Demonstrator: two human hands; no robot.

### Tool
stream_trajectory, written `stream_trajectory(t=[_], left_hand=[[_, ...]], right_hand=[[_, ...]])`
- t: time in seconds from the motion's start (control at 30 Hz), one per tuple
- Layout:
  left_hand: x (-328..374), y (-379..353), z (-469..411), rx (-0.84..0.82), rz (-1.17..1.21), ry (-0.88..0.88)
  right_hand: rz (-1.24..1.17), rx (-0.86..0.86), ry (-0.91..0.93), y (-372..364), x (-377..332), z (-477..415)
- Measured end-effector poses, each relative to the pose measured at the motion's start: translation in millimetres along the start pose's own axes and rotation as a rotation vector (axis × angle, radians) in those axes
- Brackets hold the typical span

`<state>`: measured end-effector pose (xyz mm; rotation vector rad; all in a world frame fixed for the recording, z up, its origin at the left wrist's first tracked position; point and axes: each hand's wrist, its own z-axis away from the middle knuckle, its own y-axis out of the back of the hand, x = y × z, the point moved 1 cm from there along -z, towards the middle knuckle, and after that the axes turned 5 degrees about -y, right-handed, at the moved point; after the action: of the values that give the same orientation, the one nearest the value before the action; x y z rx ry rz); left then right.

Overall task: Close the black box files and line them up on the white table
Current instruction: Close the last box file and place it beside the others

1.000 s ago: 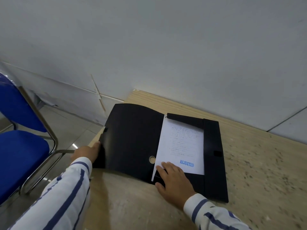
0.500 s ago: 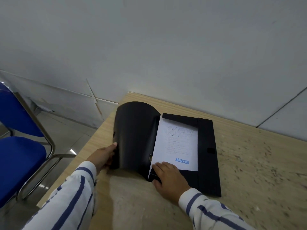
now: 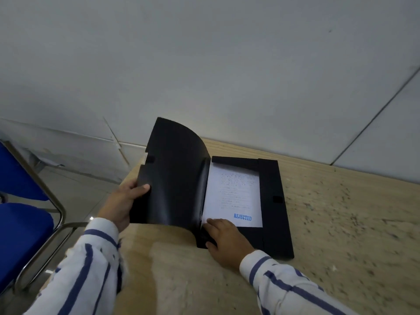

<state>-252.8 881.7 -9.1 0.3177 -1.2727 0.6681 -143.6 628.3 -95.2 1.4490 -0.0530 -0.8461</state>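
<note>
A black box file (image 3: 271,201) lies open on a light wooden table (image 3: 341,223). Its cover flap (image 3: 175,183) stands raised and curved, nearly upright. My left hand (image 3: 123,201) grips the flap's outer left edge, thumb on its inner face. A white sheet (image 3: 236,194) stamped "REJECTED" in blue lies inside the file. My right hand (image 3: 225,239) rests flat on the sheet's near corner and the file's front edge, fingers spread, holding nothing.
A blue chair with a metal frame (image 3: 25,214) stands to the left of the table, over a tiled floor. A grey wall (image 3: 204,64) runs right behind the table. The table's left edge lies just under my left hand.
My left hand has lifted the cover flap from lying flat on the left to nearly upright, swinging it rightward over the file. My right hand has stayed on the sheet.
</note>
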Motion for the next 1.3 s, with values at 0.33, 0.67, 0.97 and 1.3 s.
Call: stream_trajectory(t=[0.33, 0.67, 0.97, 1.3], left_hand=[[89.9, -96.2, 29.7, -0.240, -0.455, -0.089], [6.9, -228.8, 25.8, -0.357, -0.654, -0.128], [-68.8, -227.1, 0.5, -0.198, -1.185, 0.025], [-94.4, -220.8, 0.6, -0.082, -1.413, -0.070]], right_hand=[[0.018, 0.312, -0.298, 36.2, 49.2, 39.1], [-0.319, 0.376, -0.523, 68.6, 89.3, 62.3], [-1.345, 0.376, -0.734, 101.6, 116.7, 67.3], [-0.363, 0.171, -0.632, 81.3, 122.9, 62.0]])
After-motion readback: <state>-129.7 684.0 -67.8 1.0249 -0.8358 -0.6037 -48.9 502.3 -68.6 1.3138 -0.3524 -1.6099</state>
